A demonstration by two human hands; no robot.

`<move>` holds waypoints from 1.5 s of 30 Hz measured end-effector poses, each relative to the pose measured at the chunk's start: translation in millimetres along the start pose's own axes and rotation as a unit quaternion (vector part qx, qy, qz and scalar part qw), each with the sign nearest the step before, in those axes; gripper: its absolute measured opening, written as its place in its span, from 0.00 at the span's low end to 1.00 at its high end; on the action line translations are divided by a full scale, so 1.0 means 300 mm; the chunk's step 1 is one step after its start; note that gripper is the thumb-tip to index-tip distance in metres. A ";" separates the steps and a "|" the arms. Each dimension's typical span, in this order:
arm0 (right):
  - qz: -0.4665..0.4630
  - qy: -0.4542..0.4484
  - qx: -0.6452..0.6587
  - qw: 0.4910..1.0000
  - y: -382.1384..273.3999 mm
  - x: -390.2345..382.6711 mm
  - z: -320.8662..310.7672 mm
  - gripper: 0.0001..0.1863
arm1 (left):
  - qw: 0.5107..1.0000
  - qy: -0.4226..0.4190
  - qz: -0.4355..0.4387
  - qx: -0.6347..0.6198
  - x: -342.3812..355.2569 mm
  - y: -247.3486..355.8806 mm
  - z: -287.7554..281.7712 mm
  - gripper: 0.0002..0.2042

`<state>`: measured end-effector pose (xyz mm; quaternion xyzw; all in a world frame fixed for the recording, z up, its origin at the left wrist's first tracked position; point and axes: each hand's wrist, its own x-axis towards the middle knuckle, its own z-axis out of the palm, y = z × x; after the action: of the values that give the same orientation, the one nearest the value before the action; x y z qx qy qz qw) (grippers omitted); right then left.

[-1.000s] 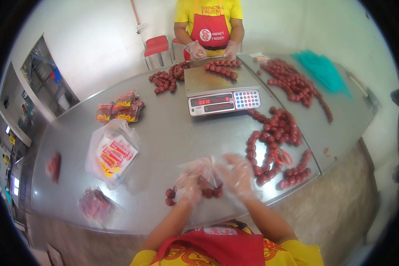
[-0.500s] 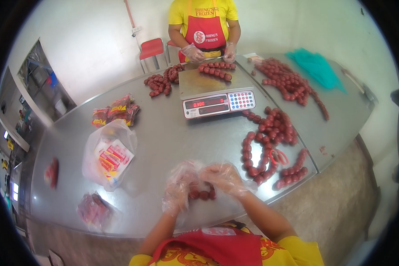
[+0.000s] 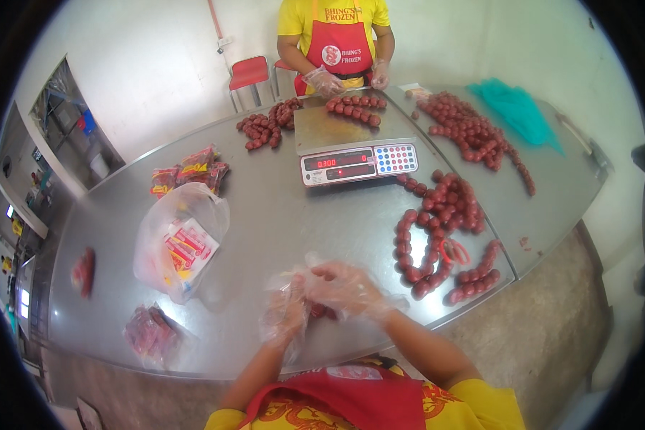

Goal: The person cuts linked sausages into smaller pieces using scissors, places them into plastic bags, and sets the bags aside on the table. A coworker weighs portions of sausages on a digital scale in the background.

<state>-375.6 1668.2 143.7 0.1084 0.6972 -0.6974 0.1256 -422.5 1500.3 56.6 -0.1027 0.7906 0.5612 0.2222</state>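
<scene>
My left hand [image 3: 285, 309] and my right hand [image 3: 347, 288], both in loose clear plastic gloves, meet above the near part of the steel table. Their fingers are closed and pressed together around a short string of round red sausage links [image 3: 320, 311]. Only a few links show below the fingers; the rest are hidden by the hands and crinkled plastic. To the right of my right hand lies a long looped string of sausages [image 3: 406, 247], with red-handled scissors [image 3: 454, 251] on it. A shorter string of sausages [image 3: 474, 275] sits near the table edge.
A digital scale [image 3: 358, 166] carries sausages [image 3: 355, 109]; a gloved co-worker [image 3: 344, 54] stands behind it. More sausage piles [image 3: 269, 125] [image 3: 473, 129] flank it. Leftward are a plastic bag of labels [image 3: 150, 247], red packs [image 3: 193, 168] and a clear pack [image 3: 150, 333]. Green netting [image 3: 516, 111] lies far right.
My hands have drawn closer together, the right one shifting left over the links, so fewer sausages show. The view has tilted slightly; the things on the table have stayed put.
</scene>
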 end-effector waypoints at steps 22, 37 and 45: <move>-0.299 0.047 -0.266 0.915 0.148 0.060 0.097 0.14 | 0.881 -0.118 0.022 -0.458 0.083 -0.121 0.037 0.23; -0.375 0.129 -0.598 0.697 0.102 0.144 0.034 0.09 | 0.907 0.101 0.317 0.259 -0.038 0.073 -0.072 0.19; -0.228 0.279 -0.495 0.791 0.069 0.118 -0.007 0.08 | 0.899 0.286 0.294 0.157 -0.012 0.135 -0.110 0.13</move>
<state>-402.4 1669.6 112.5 0.0588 0.9561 -0.2051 -0.2006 -443.8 1483.3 101.2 0.0147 0.8923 0.4159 -0.1750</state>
